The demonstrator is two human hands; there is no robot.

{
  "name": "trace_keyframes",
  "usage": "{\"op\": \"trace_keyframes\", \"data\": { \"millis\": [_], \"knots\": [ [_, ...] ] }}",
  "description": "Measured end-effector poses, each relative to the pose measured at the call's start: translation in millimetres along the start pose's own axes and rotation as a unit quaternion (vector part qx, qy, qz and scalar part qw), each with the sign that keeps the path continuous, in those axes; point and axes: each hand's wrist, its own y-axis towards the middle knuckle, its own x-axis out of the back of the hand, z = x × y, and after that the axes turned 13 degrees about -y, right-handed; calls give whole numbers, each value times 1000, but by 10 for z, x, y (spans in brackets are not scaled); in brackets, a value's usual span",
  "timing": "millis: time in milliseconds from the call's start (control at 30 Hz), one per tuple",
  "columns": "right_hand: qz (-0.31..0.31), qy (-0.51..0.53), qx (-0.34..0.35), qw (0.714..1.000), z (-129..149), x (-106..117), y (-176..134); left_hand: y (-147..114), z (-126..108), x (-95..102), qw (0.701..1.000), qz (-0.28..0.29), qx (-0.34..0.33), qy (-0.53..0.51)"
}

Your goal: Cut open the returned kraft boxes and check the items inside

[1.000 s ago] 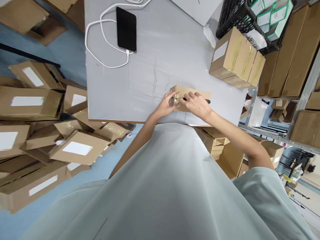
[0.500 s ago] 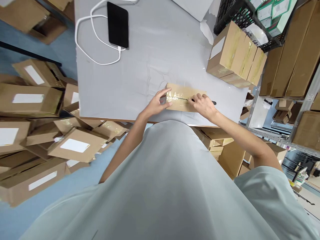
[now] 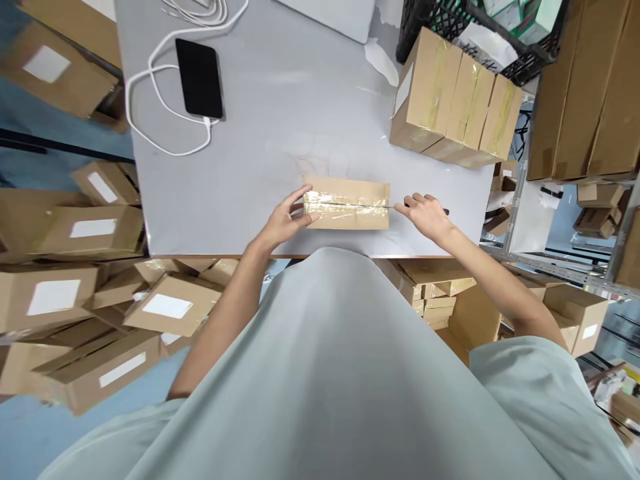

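A small cardboard box [image 3: 345,189] lies on the grey table near its front edge. Shiny clear tape covers its top, and a dark line runs lengthwise along the middle seam. My left hand [image 3: 285,223] grips the box's left end, thumb on the near side and fingers on the far side. My right hand [image 3: 424,215] is closed around a utility knife [image 3: 447,211], just beyond the box's right end. The knife's dark handle end sticks out behind the hand. Its thin blade points left and meets the box's right edge; the rest is hidden by the fingers.
A black phone [image 3: 200,79] with a white charging cable [image 3: 150,70] lies at back left. Three taped boxes [image 3: 434,83] stand at back right by a black crate [image 3: 435,20]. Cardboard boxes [image 3: 95,230] are piled left of the table [image 3: 260,133]; others sit below its front edge.
My right hand has drawn the knife rightward along the seam, from over the box to past its right end. My left hand stays on the left end. The view has shifted.
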Motion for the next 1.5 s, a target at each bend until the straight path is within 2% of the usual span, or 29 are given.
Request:
{"op": "trace_keyframes", "data": {
  "millis": [233,333,400,433,500,533,600,667,700,767,833,933,1033,1167,1267,1333,1367,1500],
  "knots": [
    [-31,59,-40,997,-55,-351,-91,11,-12,-14,1000,-7,3,5],
    [-52,115,-95,987,-99,-623,-176,-12,2,50,1000,-13,12,-12],
    [-74,201,-153,965,-101,-865,-198,-59,32,158,999,-26,28,-34],
    [-87,261,-186,943,-76,-991,-179,-91,52,232,998,-35,37,-44],
    [-111,404,-245,874,53,-1212,-58,-164,96,402,995,-59,55,-61],
    [-116,480,-267,828,158,-1292,45,-202,118,490,993,-71,62,-66],
    [-110,626,-287,716,433,-1362,309,-269,158,649,990,-94,74,-75],
    [-98,740,-274,606,740,-1309,585,-320,193,769,987,-116,81,-79],
    [-98,779,-259,562,885,-1247,704,-337,211,812,985,-127,81,-78],
    [-116,823,-222,510,1118,-1088,869,-353,247,861,984,-145,73,-73],
    [-152,835,-199,490,1250,-927,924,-343,291,860,984,-156,59,-62],
    [-207,827,-197,484,1240,-754,824,-270,370,736,984,-163,57,-45],
    [-249,798,-219,503,1035,-687,592,-123,447,437,986,-140,74,-43],
    [-280,718,-274,575,672,-718,264,140,482,-126,993,-73,80,-51],
    [-264,647,-318,640,517,-745,116,291,425,-458,995,-6,94,-22],
    [-243,621,-322,671,515,-722,78,332,336,-559,995,32,95,13],
    [-235,615,-317,682,541,-695,71,333,271,-571,995,33,89,34],
    [-216,587,-325,709,699,-546,69,266,-150,-480,994,-69,15,78]
  ]
}}
